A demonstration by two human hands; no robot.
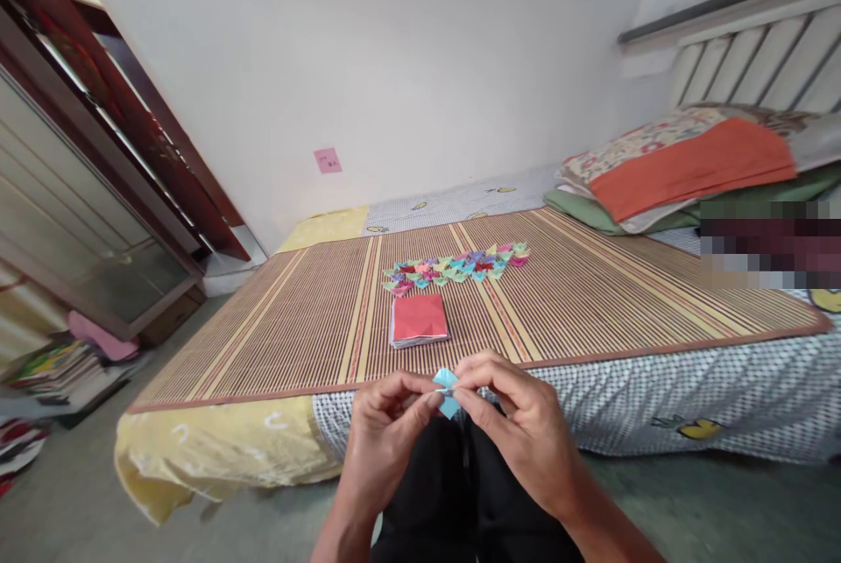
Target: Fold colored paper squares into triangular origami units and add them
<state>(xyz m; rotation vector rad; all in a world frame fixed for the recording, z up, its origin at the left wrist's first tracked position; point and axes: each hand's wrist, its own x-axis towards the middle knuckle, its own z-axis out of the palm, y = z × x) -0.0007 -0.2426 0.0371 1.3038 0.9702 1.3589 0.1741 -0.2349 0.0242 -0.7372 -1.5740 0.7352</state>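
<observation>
A small light-blue folded paper (448, 406) is held between both hands, over the lap in front of the bed's edge. My left hand (392, 427) pinches its left side between thumb and fingers. On the right side, my right hand (516, 414) grips it with thumb and fingertips. Just beyond the hands, a stack of square paper with a red sheet on top (419, 319) lies on the striped mat. Behind that stack, several small folded paper pieces (458, 269) in many colours form a long cluster.
The striped bamboo mat (263, 327) covers the bed. Folded bedding with an orange band (696, 169) lies at the right. A pink note (327, 160) is on the white wall. At the far left, books (56, 370) are stacked low beside a cabinet.
</observation>
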